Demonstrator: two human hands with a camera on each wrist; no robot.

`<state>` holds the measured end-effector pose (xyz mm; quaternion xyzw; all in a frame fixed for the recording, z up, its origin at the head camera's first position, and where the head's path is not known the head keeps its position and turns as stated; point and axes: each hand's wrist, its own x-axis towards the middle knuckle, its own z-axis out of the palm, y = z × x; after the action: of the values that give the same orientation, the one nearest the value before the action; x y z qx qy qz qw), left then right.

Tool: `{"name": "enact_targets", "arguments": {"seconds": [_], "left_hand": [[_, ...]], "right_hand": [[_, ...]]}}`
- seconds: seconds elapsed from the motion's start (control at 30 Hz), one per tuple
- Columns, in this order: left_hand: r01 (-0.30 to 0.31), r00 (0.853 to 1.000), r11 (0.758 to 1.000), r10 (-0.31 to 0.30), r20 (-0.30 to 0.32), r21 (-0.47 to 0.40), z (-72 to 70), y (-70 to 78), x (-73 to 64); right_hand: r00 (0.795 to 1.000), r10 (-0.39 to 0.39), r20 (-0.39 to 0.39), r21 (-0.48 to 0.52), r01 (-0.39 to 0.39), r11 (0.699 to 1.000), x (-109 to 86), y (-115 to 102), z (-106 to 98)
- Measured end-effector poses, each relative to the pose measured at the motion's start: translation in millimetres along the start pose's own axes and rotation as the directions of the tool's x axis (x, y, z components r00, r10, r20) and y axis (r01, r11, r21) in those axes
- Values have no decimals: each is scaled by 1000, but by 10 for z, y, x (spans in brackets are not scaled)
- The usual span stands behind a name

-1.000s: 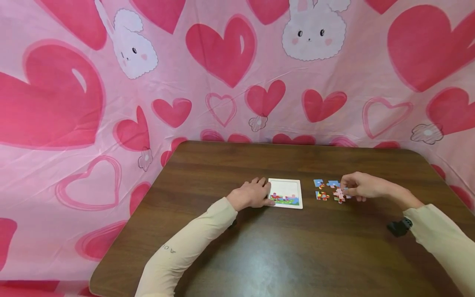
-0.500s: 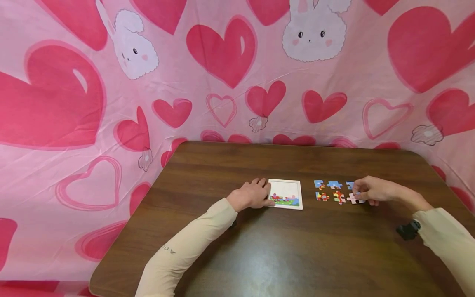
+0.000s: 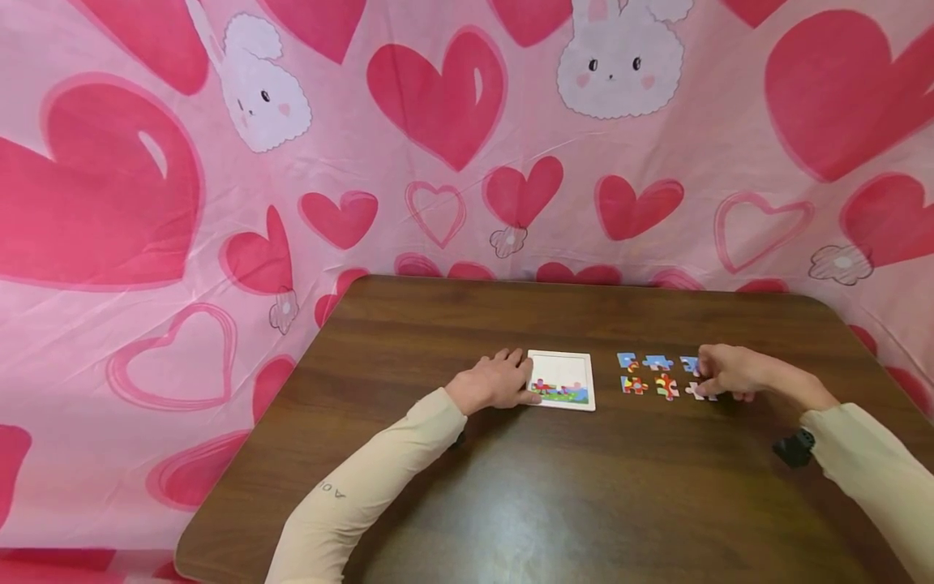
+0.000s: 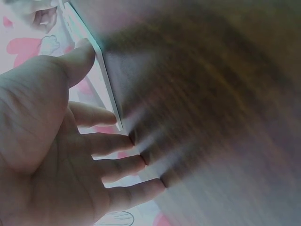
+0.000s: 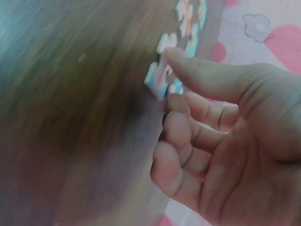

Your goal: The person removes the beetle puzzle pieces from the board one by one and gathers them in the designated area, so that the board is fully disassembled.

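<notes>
My left hand lies at the left edge of a small white puzzle tray. Its thumb rests on the rim, and its straight fingertips touch the table. A cartoon scene in green and blue fills the tray's lower part. To the right, my right hand pinches a pink-and-blue puzzle piece low at the table, between thumb and curled index finger; the hand partly covers it. Several other pieces lie in two rows: a blue one, a red-and-yellow one, a red one.
Everything lies on a brown wood-grain table with rounded corners. Behind and left of it hangs a pink cloth printed with hearts and rabbits. A dark device is strapped at the right wrist.
My right hand has moved right with the pink piece, away from the red one, so the pieces now stand apart in two rows. The left hand and tray have stayed in place.
</notes>
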<state>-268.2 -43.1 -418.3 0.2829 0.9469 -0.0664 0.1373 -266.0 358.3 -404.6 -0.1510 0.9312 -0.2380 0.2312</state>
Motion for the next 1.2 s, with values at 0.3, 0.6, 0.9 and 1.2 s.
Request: {"name": "enact_targets", "arguments": {"seconds": [0.3,0.6,0.9,1.2], "left_hand": [[0,1000,1000,0,19,-23,-23,7,-15],[2,1000,1000,-2,18,-17,-19,2,-11],[4,1000,1000,-4,13,-5,-4,-3,-12],[4,1000,1000,-4,6,-11,-17,1,-29]], "right_hand": [[991,-128,-36,38,129,991,66,-298,42],[960,-221,-174,-24,220,975,255,-598,149],[948,-239,-210,15,248,969,431,-813,282],[940,-271,-208,18,281,960,621,-1042,361]]}}
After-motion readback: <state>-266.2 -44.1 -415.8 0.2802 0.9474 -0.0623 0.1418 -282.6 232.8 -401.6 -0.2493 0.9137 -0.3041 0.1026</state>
